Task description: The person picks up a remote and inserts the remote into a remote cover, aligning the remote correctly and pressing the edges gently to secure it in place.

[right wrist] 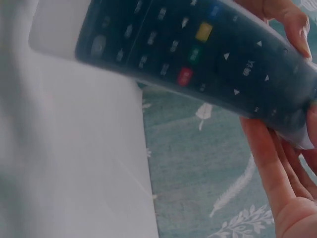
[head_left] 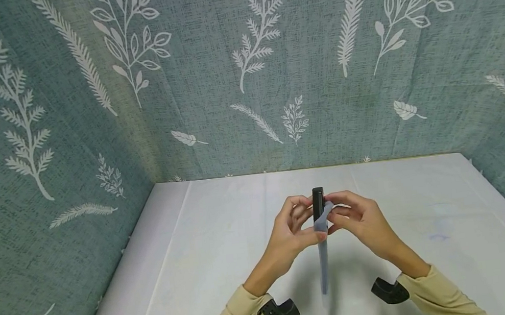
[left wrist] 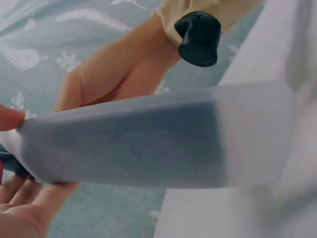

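Observation:
A black remote control (head_left: 318, 201) stands on edge to the head camera, most of its length inside a translucent soft sleeve (head_left: 323, 268). Its bare black end points away from me, and the sleeve's mouth is folded over beside it. My left hand (head_left: 288, 232) pinches the remote and sleeve near that end, thumb on the sleeve. From the other side my right hand (head_left: 364, 217) grips the sleeve's mouth between thumb and fingers. Coloured buttons show through the film in the right wrist view. An unfilled stretch of sleeve (left wrist: 255, 134) extends past the remote's inner end.
Below the hands lies a white table (head_left: 208, 265). Green-grey cloth (head_left: 207, 80) with white leaf prints hangs behind it and at both sides. Black wrist cameras (head_left: 279, 313) sit at both cuffs.

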Tool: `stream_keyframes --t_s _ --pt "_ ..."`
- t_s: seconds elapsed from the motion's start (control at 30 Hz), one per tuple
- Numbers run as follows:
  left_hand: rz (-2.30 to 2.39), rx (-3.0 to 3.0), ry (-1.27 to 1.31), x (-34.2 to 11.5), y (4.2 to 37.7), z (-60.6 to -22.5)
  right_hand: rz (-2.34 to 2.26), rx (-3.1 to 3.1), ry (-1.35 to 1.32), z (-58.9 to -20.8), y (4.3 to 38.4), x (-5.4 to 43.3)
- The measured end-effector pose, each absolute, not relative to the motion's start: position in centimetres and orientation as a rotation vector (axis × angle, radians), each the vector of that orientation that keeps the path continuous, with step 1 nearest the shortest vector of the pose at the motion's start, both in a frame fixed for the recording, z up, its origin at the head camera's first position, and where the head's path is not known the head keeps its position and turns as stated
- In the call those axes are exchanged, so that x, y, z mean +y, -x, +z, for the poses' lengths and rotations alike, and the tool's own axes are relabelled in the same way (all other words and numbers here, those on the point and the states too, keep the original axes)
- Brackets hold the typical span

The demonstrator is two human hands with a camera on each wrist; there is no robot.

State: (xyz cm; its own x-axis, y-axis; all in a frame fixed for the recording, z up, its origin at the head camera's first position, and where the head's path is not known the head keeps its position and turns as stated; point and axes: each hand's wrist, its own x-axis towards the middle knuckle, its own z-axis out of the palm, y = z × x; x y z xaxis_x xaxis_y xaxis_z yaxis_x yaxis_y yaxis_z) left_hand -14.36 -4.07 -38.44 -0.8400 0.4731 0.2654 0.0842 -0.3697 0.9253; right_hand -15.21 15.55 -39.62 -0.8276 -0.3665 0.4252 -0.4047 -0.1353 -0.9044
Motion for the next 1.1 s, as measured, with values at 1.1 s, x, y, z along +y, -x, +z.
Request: stream_keyframes --t_s 1.1 --pt "2.313 1.757 -0.535 -5.0 15.1 -39.9 1.536 -2.005 -1.008 -39.1 15.1 15.4"
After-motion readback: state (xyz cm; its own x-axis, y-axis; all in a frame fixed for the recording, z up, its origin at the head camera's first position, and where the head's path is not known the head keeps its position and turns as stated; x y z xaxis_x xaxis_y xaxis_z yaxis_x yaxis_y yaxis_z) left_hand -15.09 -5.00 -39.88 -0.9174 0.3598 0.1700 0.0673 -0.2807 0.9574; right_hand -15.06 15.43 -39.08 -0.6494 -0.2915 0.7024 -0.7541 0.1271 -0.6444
